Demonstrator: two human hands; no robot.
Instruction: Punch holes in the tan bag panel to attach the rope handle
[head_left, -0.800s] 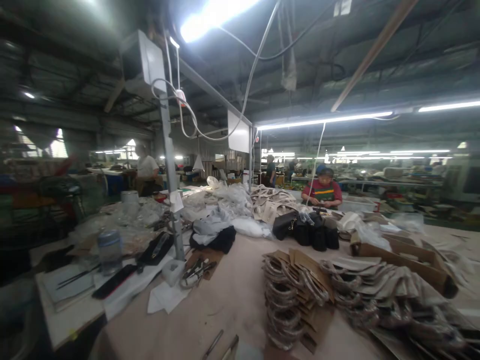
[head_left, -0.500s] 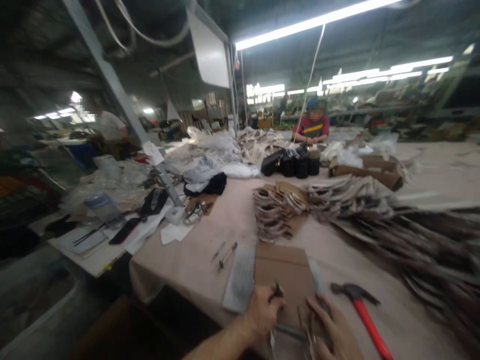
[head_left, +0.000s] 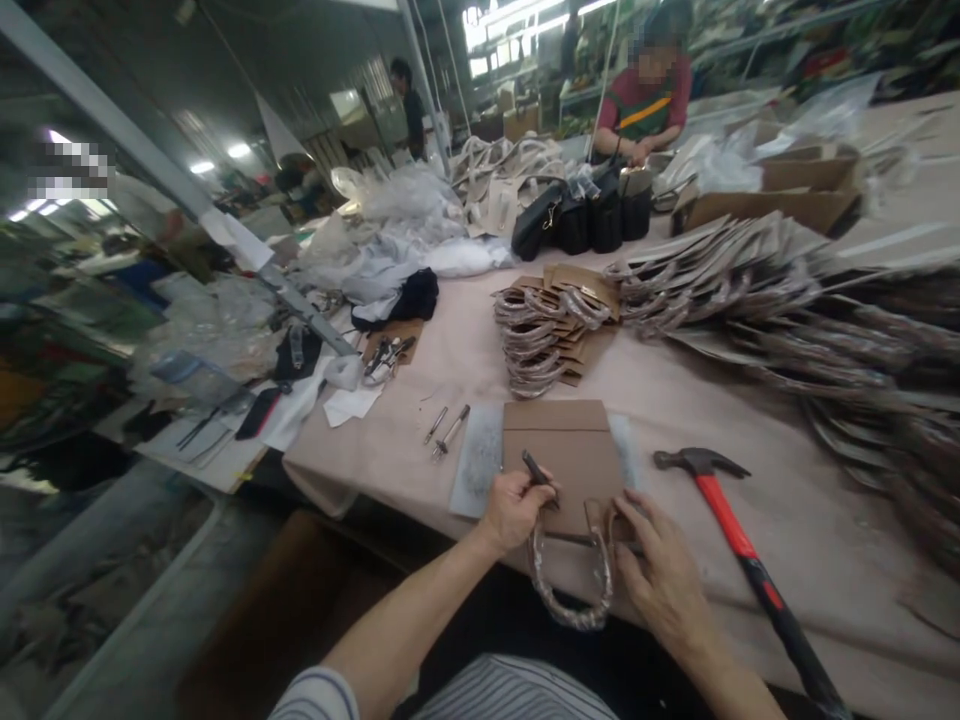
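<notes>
My left hand is closed around a short dark rod-like tool, whose lower end points down at a flat brown bag panel. Joined to the panel's near edge is a curved handle wrapped in clear plastic, hanging over the table edge. My right hand rests beside the handle's right end, fingers stretched over the panel's near right corner and thumb apart. Beneath the panel lies a grey slab. To the right is a claw hammer with a red and black grip.
Two slim metal tools lie left of the slab. Beyond it are stacked panels with wrapped handles, and a larger pile spreads right. Black bags and a cardboard box stand farther back, near a seated person.
The view has tilted down, showing more of my arms and the whole hammer. My left hand still grips the dark tool over the panel; my right hand stays by the handle.
</notes>
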